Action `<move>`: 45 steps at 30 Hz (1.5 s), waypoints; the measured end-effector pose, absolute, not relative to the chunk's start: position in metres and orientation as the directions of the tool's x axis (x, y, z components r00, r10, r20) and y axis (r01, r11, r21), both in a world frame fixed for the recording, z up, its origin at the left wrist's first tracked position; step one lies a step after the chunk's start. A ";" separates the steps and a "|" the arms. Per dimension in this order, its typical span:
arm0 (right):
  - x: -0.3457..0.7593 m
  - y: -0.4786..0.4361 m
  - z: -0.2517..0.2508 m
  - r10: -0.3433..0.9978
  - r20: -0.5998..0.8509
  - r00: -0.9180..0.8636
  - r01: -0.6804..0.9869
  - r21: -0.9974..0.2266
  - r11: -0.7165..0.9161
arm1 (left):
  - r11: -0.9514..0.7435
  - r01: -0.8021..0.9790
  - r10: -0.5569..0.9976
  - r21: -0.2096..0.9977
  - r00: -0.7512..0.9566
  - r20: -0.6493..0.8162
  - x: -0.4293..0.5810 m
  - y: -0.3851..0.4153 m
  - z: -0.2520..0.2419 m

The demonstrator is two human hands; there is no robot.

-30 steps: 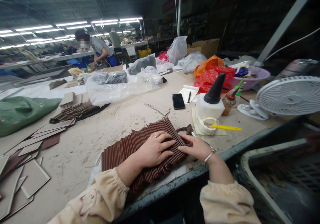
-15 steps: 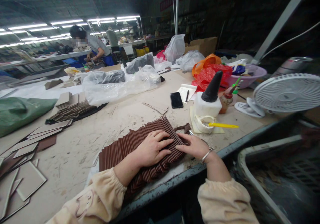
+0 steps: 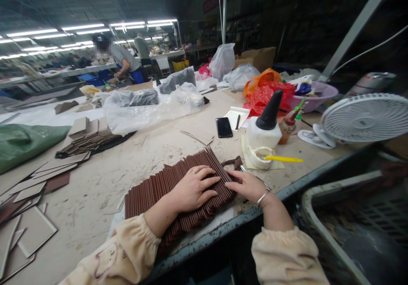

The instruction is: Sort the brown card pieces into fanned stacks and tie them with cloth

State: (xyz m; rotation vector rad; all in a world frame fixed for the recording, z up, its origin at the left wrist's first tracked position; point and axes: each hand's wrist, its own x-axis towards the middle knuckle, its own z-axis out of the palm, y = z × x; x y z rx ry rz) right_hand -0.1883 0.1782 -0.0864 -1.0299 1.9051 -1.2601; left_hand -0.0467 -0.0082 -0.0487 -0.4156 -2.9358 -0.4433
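A long row of thin brown leather-like panels stands on edge, packed face to face, near the front edge of the table. My left hand lies across the top of the row with its fingers spread. At the row's right end, my right hand touches the last panels with outstretched fingertips, thumb apart from the index finger. Just behind that hand lies a dark brown scrap. Beyond it stands a white bottle with a black cone cap, with a yellow-handled tool resting at the small white dish in front of it.
Loose flat panels and a stack of grey-brown pieces lie at the left. Farther back are a phone, a notepad with a pen, and plastic bags. A white fan and a plastic crate are at the right. A person works in the background.
Both hands keep nearly the same place on the row. The whole view has shifted slightly, and the person in the background has moved a little.
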 end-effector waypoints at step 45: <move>-0.174 0.179 -0.074 -0.841 0.044 -0.540 -0.542 -0.783 0.307 | 0.883 0.277 0.210 0.379 -0.955 0.209 -0.047 -0.007 -0.048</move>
